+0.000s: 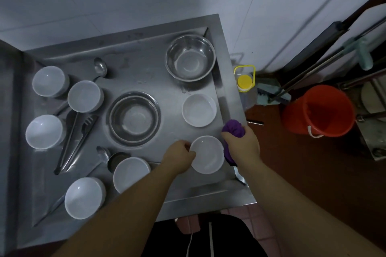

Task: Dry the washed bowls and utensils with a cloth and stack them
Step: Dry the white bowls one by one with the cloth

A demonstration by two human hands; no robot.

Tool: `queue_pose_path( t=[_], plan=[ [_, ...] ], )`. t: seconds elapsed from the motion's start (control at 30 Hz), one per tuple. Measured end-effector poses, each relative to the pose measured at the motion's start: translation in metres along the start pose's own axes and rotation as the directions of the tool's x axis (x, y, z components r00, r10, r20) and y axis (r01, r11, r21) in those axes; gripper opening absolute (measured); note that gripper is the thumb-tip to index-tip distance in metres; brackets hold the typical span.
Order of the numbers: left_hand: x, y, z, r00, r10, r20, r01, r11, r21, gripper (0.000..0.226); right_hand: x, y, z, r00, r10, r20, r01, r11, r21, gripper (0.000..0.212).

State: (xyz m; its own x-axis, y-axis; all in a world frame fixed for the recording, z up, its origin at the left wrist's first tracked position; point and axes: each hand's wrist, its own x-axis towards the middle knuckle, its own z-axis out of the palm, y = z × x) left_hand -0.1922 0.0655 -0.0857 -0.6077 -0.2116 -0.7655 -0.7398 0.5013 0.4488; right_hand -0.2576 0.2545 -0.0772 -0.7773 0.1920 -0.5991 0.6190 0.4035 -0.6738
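Note:
My left hand point(180, 155) pinches the left rim of a white bowl point(207, 155) near the front right of the steel tray point(221, 64). My right hand point(242, 145) grips a bunched purple cloth point(232, 128) just right of that bowl. A second white bowl point(199, 110) stands behind it. Several more white bowls sit to the left, among them one point(129, 174) by my left forearm. Two steel bowls point(190, 57) point(133, 118), tongs point(76, 142) and two ladles point(100, 67) point(103, 153) lie on the tray.
An orange bucket point(318, 110) stands on the floor to the right. A yellow-capped plastic jug point(244, 83) sits beside the tray's right edge. Mop handles point(313, 69) lean against the tiled wall at the back right.

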Motion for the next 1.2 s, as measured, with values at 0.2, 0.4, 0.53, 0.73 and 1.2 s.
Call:
queue_pose_path(
  t=[0.2, 0.4, 0.53, 0.73, 1.2],
  plan=[
    [-0.031, -0.02, -0.025, 0.99, -0.139, 0.017, 0.136, 0.923, -0.36, 0.012, -0.045, -0.018, 0.005, 0.979, -0.182, 0.093, 0.181, 0.983, 0.015, 0.025],
    [-0.084, -0.036, -0.073, 0.982, -0.166, 0.086, 0.174, 0.64, -0.748, 0.023, -0.104, -0.066, 0.032, 0.853, -0.423, 0.307, 0.448, 0.894, -0.016, 0.027],
    [-0.117, -0.05, -0.115, 0.995, -0.068, 0.069, 0.094, 0.519, -0.85, 0.033, -0.143, -0.097, 0.061, 0.752, -0.535, 0.385, 0.603, 0.794, -0.073, 0.044],
    [-0.157, -0.073, -0.176, 0.998, 0.061, 0.028, 0.003, 0.369, -0.929, 0.04, -0.202, -0.132, 0.107, 0.676, -0.614, 0.408, 0.7, 0.708, -0.093, 0.054],
    [-0.223, -0.161, -0.292, 0.927, 0.375, 0.009, -0.089, 0.243, -0.966, 0.059, -0.336, -0.191, 0.192, 0.669, -0.692, 0.27, 0.656, 0.721, 0.224, 0.036]
  ],
)
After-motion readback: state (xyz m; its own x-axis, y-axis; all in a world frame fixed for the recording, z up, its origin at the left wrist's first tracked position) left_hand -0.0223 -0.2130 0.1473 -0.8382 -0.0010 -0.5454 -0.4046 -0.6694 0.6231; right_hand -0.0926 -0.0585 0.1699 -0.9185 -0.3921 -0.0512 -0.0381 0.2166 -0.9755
